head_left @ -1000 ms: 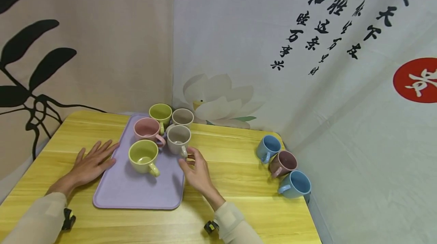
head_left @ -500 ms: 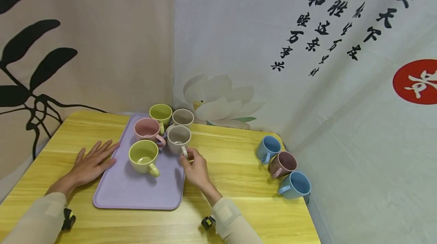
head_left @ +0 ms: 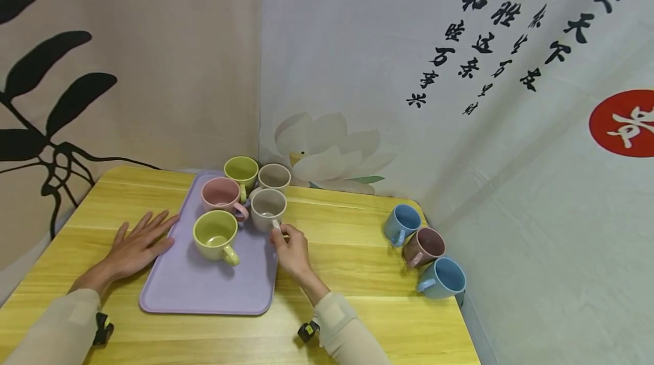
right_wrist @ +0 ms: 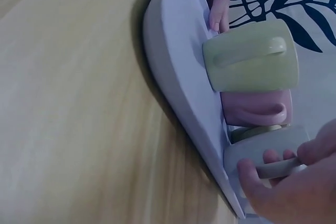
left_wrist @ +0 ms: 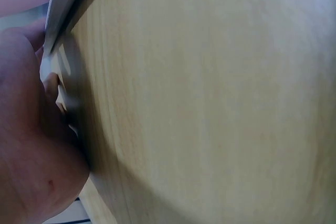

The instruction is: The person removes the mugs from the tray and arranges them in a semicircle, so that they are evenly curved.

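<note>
On the purple tray (head_left: 204,297) stand several mugs. My right hand (head_left: 293,252) pinches the handle of the nearer grey mug (head_left: 268,209); the right wrist view shows thumb and fingers about that handle (right_wrist: 277,168). My left hand (head_left: 135,248) lies flat with fingers spread, its fingertips at the tray's left rim. Closest to me on the tray is a yellow-green mug (head_left: 214,234). Behind it stands a pink mug (head_left: 219,193), and farther back a second yellow-green mug (head_left: 240,170) beside another grey mug (head_left: 275,176).
Along the right edge of the wooden table (head_left: 347,297) stand a blue mug (head_left: 401,222), a mauve mug (head_left: 424,246) and a second blue mug (head_left: 442,278). A printed cloth (head_left: 327,58) hangs behind the table and down its right side.
My right hand has closed its fingers on the grey mug's handle, and its forearm has shifted slightly left. The left hand and the mugs stay where they were.
</note>
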The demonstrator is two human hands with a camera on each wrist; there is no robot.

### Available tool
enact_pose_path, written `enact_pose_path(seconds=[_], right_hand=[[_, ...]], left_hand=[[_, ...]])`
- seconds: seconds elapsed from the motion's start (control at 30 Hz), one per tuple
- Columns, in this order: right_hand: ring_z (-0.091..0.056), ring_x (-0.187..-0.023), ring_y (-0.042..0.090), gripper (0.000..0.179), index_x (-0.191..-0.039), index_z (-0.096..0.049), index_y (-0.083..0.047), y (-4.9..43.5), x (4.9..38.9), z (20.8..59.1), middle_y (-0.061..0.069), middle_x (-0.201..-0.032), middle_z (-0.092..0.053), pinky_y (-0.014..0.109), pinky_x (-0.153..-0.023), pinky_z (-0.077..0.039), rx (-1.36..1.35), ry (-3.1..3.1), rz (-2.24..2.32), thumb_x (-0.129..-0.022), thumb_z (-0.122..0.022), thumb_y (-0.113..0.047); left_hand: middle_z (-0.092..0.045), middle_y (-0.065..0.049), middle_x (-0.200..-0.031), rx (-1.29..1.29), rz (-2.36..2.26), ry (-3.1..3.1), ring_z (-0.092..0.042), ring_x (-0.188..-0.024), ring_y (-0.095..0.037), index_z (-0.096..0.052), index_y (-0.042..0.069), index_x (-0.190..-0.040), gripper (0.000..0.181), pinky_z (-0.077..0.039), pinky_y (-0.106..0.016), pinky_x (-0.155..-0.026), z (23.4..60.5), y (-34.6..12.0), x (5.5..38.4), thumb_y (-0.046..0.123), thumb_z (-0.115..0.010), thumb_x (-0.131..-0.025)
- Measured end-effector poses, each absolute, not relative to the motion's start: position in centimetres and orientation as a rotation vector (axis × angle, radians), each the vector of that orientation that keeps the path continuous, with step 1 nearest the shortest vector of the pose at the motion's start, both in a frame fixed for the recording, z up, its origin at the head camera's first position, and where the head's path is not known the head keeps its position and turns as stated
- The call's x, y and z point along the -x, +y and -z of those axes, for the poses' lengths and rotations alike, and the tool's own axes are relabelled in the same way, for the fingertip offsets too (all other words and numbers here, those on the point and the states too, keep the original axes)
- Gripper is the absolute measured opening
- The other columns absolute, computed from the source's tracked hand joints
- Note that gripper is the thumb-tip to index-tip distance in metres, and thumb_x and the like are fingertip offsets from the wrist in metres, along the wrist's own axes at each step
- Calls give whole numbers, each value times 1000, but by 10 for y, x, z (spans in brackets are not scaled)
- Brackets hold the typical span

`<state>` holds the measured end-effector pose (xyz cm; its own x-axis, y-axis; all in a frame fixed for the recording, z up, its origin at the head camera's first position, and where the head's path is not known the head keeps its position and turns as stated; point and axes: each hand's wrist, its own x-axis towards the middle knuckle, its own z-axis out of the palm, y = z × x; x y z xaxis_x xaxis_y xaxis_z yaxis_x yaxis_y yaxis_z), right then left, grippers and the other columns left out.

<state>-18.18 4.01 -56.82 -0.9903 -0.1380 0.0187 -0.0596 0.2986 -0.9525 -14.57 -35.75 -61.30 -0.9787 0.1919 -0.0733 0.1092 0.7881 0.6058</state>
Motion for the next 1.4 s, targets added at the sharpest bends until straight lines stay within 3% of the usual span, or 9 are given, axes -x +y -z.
enact_pose_path(seconds=[0.23,0.43,0.6,0.7,0.87,0.97,1.17,1.3,1.4], right_hand=[[-84,-103,44,28,-108,-80,2,44,180,568,21,-104,-84,16,-76,-58,148,2480,1857,-116,-65,-21],[-81,-89,34,25,-108,-81,3,47,177,562,25,-103,-84,17,-69,-56,162,2465,1918,-114,-67,-17],[-83,-98,45,24,-110,-81,3,51,172,556,24,-102,-84,18,-80,-64,199,2436,1981,-114,-67,-17],[-82,-105,51,26,-113,-80,4,55,168,552,25,-104,-84,31,-91,-70,221,2437,1996,-115,-67,-18],[-84,-105,45,29,-117,-78,10,63,161,546,30,-109,-82,53,-101,-69,233,2439,2011,-116,-65,-17],[-85,-102,33,30,-119,-77,11,68,158,543,30,-109,-82,53,-102,-68,231,2438,2020,-116,-65,-16],[-81,-96,11,30,-120,-76,12,79,154,540,26,-108,-82,39,-99,-70,232,2441,2029,-116,-64,-15],[-78,-94,7,30,-120,-76,11,86,153,540,27,-109,-81,35,-98,-69,220,2432,2042,-116,-64,-16],[-79,-95,12,27,-117,-77,9,92,152,541,27,-109,-81,39,-100,-69,199,2440,2046,-116,-64,-15]], left_hand=[[-10,-28,-189,-241,-949,2838,7,-174,-60,-22,20,-182,70,22,-84,-130,612,-356,147,49,-44,-121],[-10,-28,-189,-238,-953,2836,8,-174,-60,-22,20,-182,70,22,-84,-130,611,-356,147,49,-43,-121],[-9,-29,-189,-232,-962,2830,9,-174,-60,-22,20,-182,71,23,-84,-129,612,-356,146,49,-44,-121],[-9,-29,-189,-230,-969,2828,10,-174,-60,-22,20,-182,71,23,-83,-129,612,-357,146,48,-44,-121],[-9,-29,-189,-231,-968,2833,10,-174,-60,-21,20,-182,70,23,-84,-129,613,-357,146,48,-44,-121],[-10,-29,-189,-228,-974,2835,9,-174,-59,-22,21,-182,70,23,-83,-129,614,-357,146,48,-45,-121],[-9,-28,-189,-226,-963,2829,10,-174,-59,-21,21,-182,71,24,-83,-129,613,-357,146,49,-44,-121],[-8,-28,-189,-222,-962,2825,11,-174,-60,-21,21,-182,70,24,-83,-129,612,-357,146,49,-43,-122],[-8,-29,-189,-222,-963,2822,10,-174,-60,-21,20,-182,70,24,-83,-129,611,-357,145,48,-43,-122]])
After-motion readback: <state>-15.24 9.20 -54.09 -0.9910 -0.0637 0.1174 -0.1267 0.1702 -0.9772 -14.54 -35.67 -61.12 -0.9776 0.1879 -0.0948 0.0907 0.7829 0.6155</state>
